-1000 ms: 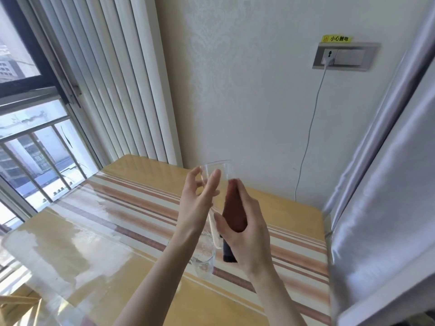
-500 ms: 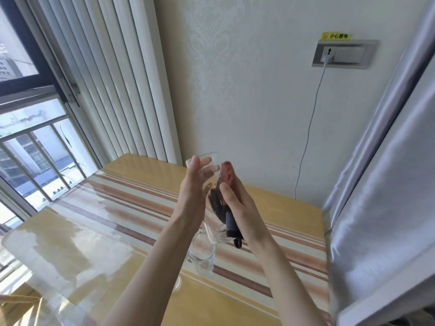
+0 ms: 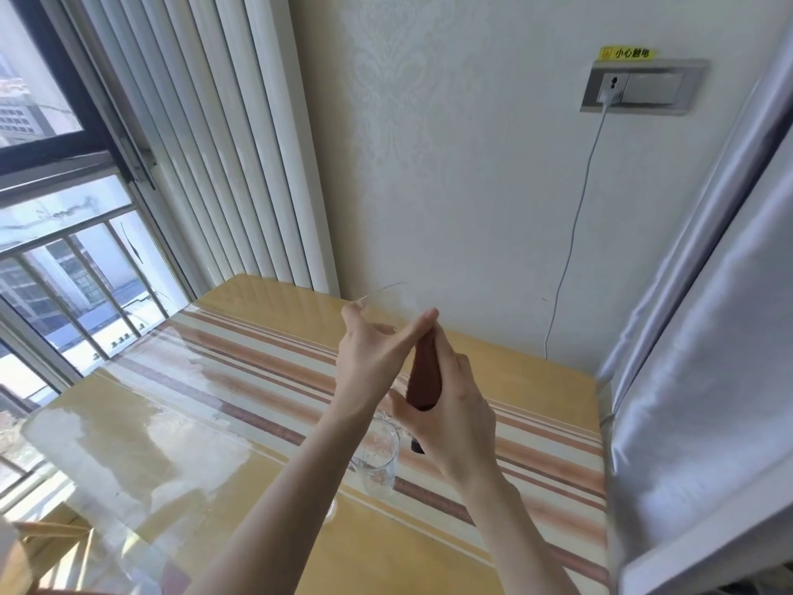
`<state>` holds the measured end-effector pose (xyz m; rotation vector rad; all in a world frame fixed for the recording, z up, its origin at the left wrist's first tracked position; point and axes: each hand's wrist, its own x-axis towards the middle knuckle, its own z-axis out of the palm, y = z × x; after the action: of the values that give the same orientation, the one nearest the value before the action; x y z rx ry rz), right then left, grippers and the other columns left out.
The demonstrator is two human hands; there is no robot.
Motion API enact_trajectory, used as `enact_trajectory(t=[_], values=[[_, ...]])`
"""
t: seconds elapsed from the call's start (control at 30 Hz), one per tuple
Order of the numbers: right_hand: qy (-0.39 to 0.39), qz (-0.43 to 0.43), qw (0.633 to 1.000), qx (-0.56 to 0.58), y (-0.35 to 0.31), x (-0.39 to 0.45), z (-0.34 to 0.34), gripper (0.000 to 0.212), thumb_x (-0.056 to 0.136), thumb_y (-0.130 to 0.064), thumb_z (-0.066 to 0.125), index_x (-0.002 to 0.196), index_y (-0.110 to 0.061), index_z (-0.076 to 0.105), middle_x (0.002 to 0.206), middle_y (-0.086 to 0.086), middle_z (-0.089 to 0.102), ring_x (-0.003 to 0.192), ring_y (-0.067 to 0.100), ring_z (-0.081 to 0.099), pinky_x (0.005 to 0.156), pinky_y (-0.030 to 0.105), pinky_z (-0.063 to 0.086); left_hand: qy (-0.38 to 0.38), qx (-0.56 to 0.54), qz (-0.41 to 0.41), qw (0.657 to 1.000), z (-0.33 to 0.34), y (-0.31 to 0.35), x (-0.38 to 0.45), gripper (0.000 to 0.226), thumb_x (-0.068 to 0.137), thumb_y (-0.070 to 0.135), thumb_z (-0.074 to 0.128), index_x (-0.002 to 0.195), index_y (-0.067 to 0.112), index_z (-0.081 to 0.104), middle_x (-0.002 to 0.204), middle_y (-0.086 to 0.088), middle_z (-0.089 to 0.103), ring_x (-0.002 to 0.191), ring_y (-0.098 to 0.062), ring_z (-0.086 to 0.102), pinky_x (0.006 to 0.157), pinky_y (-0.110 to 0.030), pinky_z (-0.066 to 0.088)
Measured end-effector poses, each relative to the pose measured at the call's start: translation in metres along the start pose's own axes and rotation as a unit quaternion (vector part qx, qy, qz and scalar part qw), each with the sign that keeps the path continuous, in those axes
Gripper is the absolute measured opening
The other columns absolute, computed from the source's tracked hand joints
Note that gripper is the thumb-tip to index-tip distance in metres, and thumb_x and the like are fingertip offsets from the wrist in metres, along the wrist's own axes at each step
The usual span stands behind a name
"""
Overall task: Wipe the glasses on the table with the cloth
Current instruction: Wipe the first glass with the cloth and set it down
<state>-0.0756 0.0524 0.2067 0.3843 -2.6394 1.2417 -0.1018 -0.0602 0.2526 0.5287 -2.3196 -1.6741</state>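
Clear glass is the hardest thing to make out: the raised glass point(image 3: 388, 309) is held up in the air above the table point(image 3: 257, 423), tilted, its rim showing as a faint pale arc just past the fingertips against the far wall. The left hand point(image 3: 373, 358) holds it from the left side, fingers stretched long across it and the thumb up near the rim. The right hand point(image 3: 446, 405) is curled round a dark reddish-brown cloth point(image 3: 425, 375), pressing it against the glass from the right (a dark end of the cloth pokes out below the palm). A second glass point(image 3: 379, 461) stands upright on the table just below and nearer than the two hands, on the striped runner point(image 3: 266, 367) that crosses the tabletop from left to right under a shiny clear cover. Part of another clear rim shows beside the left forearm, too hidden to tell what it is. On the far wall a white cable point(image 3: 570, 251) hangs from a socket panel point(image 3: 643, 90) with a yellow label above it. Vertical blinds point(image 3: 206, 135) hang at the left by the window, and a grey curtain point(image 3: 708, 315) fills the right.
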Motion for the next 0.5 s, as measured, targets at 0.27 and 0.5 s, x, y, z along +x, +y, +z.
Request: enact_trajectory(t=[0.27, 0.5], values=[[0.059, 0.01, 0.995, 0.08, 0.013, -0.007, 0.015, 0.083, 0.08, -0.044, 0.072, 0.149, -0.031, 0.026, 0.146, 0.002, 0.036, 0.124, 0.019, 0.051, 0.092, 0.02, 0.049, 0.049, -0.124, -0.023, 0.991, 0.01, -0.002, 0.01, 0.07, 0.07, 0.054, 0.074, 0.121, 0.024, 0.036, 0.091, 0.011, 0.062, 0.094, -0.02, 0.068, 0.089, -0.048, 0.052], [0.015, 0.121, 0.885, 0.45, 0.019, 0.009, 0.003, 0.07, 0.074, -0.017, 0.081, 0.131, -0.039, 0.048, 0.137, -0.005, 0.053, 0.126, 0.014, 0.051, 0.108, 0.035, 0.043, -0.003, -0.241, -0.058, 0.969, 0.013, -0.018, 0.013, 0.071, 0.078, 0.042, 0.071, 0.133, 0.025, 0.029, 0.122, -0.011, 0.059, 0.096, -0.021, 0.07, 0.076, -0.038, 0.057]])
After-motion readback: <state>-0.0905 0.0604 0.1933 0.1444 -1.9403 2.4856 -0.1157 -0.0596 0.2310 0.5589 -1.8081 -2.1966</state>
